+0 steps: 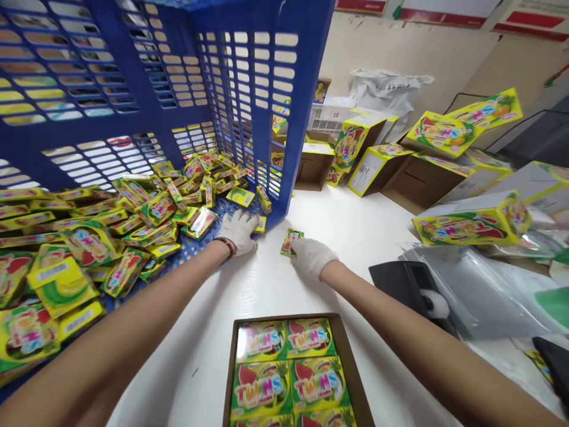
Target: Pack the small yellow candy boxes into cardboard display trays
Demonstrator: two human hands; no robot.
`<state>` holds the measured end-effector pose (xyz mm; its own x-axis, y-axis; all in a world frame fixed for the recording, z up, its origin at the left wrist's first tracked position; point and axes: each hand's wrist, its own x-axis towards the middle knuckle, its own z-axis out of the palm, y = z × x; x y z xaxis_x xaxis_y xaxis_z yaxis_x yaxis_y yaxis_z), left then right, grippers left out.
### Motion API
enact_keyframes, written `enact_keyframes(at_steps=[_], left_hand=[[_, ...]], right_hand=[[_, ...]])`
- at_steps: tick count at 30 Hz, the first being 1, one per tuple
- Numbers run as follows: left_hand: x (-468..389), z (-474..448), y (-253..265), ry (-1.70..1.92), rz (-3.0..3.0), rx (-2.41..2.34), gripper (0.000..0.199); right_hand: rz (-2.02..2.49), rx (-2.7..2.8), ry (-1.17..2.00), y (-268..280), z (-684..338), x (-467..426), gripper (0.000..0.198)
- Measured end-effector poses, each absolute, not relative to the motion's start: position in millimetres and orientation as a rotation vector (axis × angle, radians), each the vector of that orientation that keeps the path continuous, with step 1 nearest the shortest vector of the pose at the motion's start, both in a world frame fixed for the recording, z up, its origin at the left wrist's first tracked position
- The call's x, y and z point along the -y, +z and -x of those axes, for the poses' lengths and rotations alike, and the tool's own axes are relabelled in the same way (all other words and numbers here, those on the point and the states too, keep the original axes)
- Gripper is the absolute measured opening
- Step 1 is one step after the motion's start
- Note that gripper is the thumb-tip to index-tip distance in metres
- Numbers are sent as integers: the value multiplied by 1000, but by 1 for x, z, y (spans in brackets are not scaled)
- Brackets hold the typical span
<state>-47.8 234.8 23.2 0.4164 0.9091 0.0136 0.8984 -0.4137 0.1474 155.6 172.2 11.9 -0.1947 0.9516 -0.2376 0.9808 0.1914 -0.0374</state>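
My right hand (312, 257), in a white knit glove, has its fingers closed on a small yellow-green candy box (291, 241) at the white table top. My left hand (239, 232), gloved alike, reaches into the low opening of a blue plastic crate (296, 112). Its fingers are spread over the crate floor, beside another small candy box (261, 225). A pile of similar candy boxes (157, 209) fills the crate's left and back. Close to me, an open carton (344, 332) holds rows of larger-faced "TWINS" boxes (262, 388), lying flat.
Open yellow-green display cartons (471, 222) are stacked along the back right. A black tape dispenser (402, 287) stands beside clear plastic bags (475, 290) on the right. The crate's tall walls rise on the left. White plastic bags (386, 89) lie against the wall.
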Motion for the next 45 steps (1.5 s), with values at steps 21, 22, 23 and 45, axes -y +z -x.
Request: enact_keyframes(at_steps=[21,22,23,45], left_hand=[[-4,86,79,279,-2114,-1105,25],[11,83,73,211,-2193,-1112,22],[23,79,65,150,-2291,-1127,19],[32,49,76,-611,-2631,-791,19]], right_hand=[[-1489,-2454,-621,114,-169,-4,33],[-1413,-2452,-563,111,-165,12,32],[-1352,-2449,-491,104,-160,24,31],[-1287,-2373,-484,36,-135,47,15]])
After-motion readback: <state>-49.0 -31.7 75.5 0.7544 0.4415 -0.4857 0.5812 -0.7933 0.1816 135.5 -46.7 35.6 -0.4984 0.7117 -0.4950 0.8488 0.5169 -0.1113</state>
